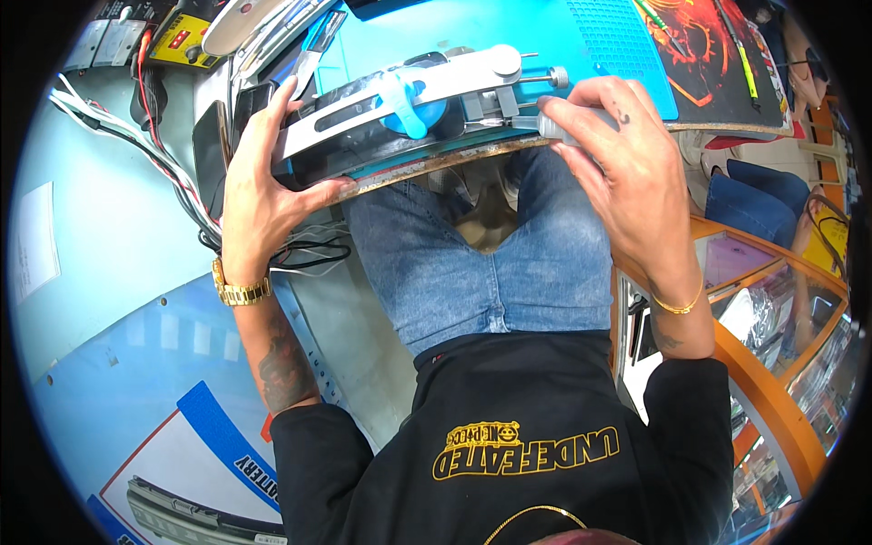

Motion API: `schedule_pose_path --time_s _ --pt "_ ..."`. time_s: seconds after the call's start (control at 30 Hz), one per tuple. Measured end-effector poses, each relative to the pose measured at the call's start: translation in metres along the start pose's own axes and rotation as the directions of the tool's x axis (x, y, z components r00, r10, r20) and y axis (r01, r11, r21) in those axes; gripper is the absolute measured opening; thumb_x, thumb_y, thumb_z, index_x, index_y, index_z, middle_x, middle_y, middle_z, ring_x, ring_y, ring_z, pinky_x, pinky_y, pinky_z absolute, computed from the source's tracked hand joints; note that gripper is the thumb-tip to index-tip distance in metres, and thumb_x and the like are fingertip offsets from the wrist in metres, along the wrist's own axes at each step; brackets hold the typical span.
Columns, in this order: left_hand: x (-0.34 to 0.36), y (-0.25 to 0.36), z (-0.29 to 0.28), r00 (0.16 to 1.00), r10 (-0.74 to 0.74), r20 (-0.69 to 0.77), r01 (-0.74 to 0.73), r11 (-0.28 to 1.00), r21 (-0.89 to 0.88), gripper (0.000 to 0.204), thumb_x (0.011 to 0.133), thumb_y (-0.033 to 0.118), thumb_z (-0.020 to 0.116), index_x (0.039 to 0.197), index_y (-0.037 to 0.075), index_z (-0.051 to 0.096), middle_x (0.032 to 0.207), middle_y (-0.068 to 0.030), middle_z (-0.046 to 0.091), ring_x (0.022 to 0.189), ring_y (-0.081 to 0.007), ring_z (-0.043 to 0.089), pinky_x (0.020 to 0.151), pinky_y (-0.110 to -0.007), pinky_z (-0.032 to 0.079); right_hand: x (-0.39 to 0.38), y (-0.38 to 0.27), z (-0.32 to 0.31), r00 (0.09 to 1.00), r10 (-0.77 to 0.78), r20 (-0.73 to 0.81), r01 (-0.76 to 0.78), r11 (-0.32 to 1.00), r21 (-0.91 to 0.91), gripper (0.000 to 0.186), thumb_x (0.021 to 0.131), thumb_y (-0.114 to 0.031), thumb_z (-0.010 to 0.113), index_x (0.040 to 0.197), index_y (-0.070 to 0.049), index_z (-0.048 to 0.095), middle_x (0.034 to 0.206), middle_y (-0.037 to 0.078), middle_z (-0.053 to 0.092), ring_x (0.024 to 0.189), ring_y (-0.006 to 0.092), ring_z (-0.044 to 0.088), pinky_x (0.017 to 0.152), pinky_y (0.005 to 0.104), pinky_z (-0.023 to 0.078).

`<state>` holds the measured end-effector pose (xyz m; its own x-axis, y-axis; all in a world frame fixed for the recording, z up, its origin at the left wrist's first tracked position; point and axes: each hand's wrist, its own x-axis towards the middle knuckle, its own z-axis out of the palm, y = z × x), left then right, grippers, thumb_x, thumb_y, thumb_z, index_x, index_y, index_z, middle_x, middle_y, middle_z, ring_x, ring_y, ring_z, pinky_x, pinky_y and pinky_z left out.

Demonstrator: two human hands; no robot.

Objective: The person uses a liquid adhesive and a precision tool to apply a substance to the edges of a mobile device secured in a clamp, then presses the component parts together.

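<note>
in the right fingers (583, 125), a translucent tool (551, 130) is partly hidden.

Open passage is offered over the bare blue mat (509, 27), on the far side of the clamp (463, 75), and more room is given toward the far right. The left approach is blocked by the left hand (254, 191), a dark slab (213, 145) and bundled cables (177, 173). The clamp's right end is hemmed in by the right hand (627, 136) and its tool (551, 127). Near-side access is narrowed by the thighs (409, 250).
</note>
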<state>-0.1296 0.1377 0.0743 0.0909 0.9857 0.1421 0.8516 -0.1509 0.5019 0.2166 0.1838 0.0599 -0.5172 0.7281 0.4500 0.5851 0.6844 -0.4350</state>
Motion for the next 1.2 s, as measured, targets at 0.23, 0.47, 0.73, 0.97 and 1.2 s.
schedule_pose_path --time_s 0.23,0.47,0.73,0.97,1.2 --pt "-0.001 -0.002 0.000 1.000 0.020 -0.016 -0.019 0.999 0.037 0.112 0.059 0.017 0.098 0.158 0.014 0.047 0.131 -0.0090 0.065 0.113 -0.0242 0.063 0.096 -0.037 0.053 0.000 -0.003 -0.003 1.000 -0.018 0.004 0.018 1.000 -0.023 0.033 0.079 -0.001 0.078 0.110 -0.005 0.069 0.106 0.011 0.063 0.100 0.0305 0.063 0.086 0.0429 0.052" --pt "-0.001 -0.006 0.001 1.000 0.020 -0.015 -0.020 1.000 0.021 0.111 0.059 0.017 0.097 0.158 0.016 0.047 0.129 -0.0085 0.065 0.114 -0.0241 0.063 0.097 -0.037 0.053 -0.002 -0.008 -0.002 1.000 0.002 0.015 -0.002 1.000 -0.008 0.034 0.078 0.000 0.078 0.110 -0.005 0.069 0.106 0.011 0.062 0.101 0.0309 0.063 0.087 0.0432 0.052" --pt "0.000 -0.004 0.000 1.000 0.008 -0.012 -0.008 1.000 0.025 0.112 0.058 0.016 0.097 0.158 0.017 0.047 0.130 -0.0090 0.065 0.115 -0.0245 0.063 0.098 -0.037 0.053 -0.002 -0.010 -0.003 1.000 0.021 0.023 -0.021 1.000 0.006 0.035 0.077 0.000 0.078 0.111 -0.004 0.070 0.105 0.011 0.062 0.101 0.0313 0.062 0.086 0.0433 0.052" --pt "0.000 -0.004 -0.002 1.000 -0.011 0.010 0.010 0.999 0.037 0.113 0.058 0.017 0.098 0.159 0.016 0.046 0.130 -0.0091 0.064 0.115 -0.0246 0.063 0.098 -0.038 0.053 -0.004 -0.010 0.002 0.999 0.031 0.024 -0.033 0.998 0.051 0.035 0.078 -0.002 0.079 0.112 -0.004 0.070 0.105 0.012 0.065 0.100 0.0320 0.064 0.086 0.0416 0.053" --pt "-0.003 0.004 -0.001 1.000 0.027 -0.010 -0.025 0.993 0.118 0.117 0.056 0.020 0.100 0.159 0.014 0.044 0.138 -0.0140 0.062 0.125 -0.0309 0.060 0.105 -0.042 0.051 -0.006 0.060 -0.025 0.892 0.369 -0.260 -0.159 0.796 0.583 0.041 0.091 -0.002 0.077 0.130 0.001 0.065 0.115 0.009 0.073 0.103 0.0161 0.069 0.093 0.0320 0.056"
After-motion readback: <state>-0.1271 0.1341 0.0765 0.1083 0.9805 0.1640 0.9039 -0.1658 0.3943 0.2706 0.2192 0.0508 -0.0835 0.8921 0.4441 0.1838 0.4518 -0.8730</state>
